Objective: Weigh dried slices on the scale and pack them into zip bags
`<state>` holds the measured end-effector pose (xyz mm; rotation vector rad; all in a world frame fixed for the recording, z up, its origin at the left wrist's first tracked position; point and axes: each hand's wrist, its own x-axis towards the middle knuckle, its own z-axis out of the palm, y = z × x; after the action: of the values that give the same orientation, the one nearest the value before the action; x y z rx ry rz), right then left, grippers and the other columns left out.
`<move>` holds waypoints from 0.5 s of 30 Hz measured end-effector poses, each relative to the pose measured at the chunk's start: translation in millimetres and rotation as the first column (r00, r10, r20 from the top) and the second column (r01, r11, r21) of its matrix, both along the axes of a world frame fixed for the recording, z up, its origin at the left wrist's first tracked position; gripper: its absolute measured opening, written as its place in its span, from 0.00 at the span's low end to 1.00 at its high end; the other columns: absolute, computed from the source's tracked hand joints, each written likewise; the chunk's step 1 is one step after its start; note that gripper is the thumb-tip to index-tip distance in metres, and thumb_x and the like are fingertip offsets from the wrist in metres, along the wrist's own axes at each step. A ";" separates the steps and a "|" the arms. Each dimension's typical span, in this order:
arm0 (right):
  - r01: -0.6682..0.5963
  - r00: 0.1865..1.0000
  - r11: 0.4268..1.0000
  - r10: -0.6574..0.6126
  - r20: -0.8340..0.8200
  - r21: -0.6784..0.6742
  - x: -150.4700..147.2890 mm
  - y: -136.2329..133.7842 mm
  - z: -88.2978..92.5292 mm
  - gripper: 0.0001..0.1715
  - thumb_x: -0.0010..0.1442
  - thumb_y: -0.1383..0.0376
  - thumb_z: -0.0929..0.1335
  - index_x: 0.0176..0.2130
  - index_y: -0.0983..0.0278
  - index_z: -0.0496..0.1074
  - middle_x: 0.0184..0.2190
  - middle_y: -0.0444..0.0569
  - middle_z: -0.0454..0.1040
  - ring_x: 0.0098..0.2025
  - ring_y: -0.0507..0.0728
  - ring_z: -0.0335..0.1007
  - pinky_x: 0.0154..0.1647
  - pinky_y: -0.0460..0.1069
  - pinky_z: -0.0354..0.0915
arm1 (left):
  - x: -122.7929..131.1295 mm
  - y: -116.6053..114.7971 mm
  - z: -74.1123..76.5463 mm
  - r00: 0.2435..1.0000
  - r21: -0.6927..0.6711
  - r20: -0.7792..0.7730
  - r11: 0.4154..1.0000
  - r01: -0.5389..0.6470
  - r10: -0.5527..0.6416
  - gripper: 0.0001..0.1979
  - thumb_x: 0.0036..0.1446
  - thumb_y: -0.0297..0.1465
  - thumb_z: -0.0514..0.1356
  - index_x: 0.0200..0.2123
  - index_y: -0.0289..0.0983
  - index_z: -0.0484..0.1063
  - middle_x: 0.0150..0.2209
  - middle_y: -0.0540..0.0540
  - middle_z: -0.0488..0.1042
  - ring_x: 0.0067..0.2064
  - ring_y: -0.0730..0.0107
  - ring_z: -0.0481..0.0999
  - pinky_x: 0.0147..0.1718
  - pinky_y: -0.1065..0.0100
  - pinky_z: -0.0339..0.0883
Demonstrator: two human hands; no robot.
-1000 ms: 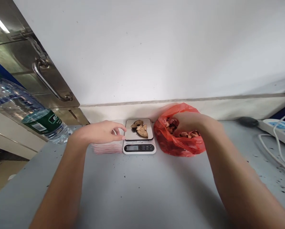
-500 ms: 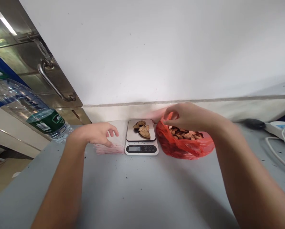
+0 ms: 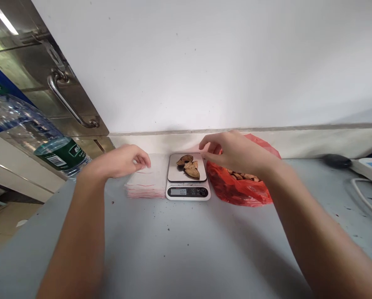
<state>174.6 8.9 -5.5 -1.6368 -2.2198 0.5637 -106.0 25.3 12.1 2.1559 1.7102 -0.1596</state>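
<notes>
A small white kitchen scale [image 3: 187, 192] stands on the grey table by the wall, with a few brown dried slices [image 3: 189, 166] on its steel pan. My right hand [image 3: 232, 151] hovers just right of the pan, above the red plastic bag [image 3: 242, 187] of the same slices; its fingers are curled and I cannot make out anything in them. My left hand [image 3: 123, 161] rests with curled fingers on a stack of clear red-edged pouches [image 3: 145, 185] left of the scale.
A plastic water bottle [image 3: 39, 137] with a green label lies at the left edge. A steel cabinet door with a handle [image 3: 69, 104] is behind it. A white power strip [image 3: 368, 166] and cables lie at the far right. Dark crumbs dot the table.
My right hand came out of the red bag and moved left toward the scale pan. My left hand drew back from the scale onto the pouch stack.
</notes>
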 end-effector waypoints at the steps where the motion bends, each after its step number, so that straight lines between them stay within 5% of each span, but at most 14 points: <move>1: -0.027 0.999 0.999 0.028 -0.027 0.023 -2.4 -0.1 -1.7 0.09 0.67 0.62 0.70 0.46 0.60 0.79 0.38 0.47 0.84 0.35 0.56 0.78 0.34 0.51 0.68 | 0.3 -2.4 2.9 1.000 0.056 0.030 0.998 -0.008 0.007 0.20 0.49 0.42 0.56 0.40 0.41 0.80 0.50 0.41 0.83 0.51 0.46 0.81 0.49 0.58 0.74; 8: -0.355 0.914 0.931 0.364 -0.178 0.082 -29.4 -3.9 -18.1 0.29 0.69 0.70 0.63 0.66 0.56 0.68 0.37 0.45 0.81 0.34 0.55 0.73 0.38 0.51 0.68 | 14.8 -16.4 11.7 0.956 0.261 0.288 0.965 -0.029 -0.049 0.18 0.49 0.41 0.59 0.44 0.42 0.74 0.40 0.44 0.82 0.43 0.54 0.81 0.39 0.62 0.73; 15: -0.388 0.896 0.912 0.407 -0.179 0.133 -41.8 -2.9 -24.2 0.17 0.73 0.65 0.62 0.54 0.61 0.77 0.36 0.48 0.75 0.34 0.55 0.68 0.41 0.50 0.63 | 26.9 -19.8 6.1 0.928 0.425 0.353 0.904 -0.048 -0.116 0.06 0.48 0.34 0.60 0.32 0.42 0.69 0.34 0.48 0.76 0.36 0.61 0.78 0.32 0.64 0.69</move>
<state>132.8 6.0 -29.7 -1.0246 -2.3920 0.6825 -79.2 5.5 18.2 2.3201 1.5864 0.6388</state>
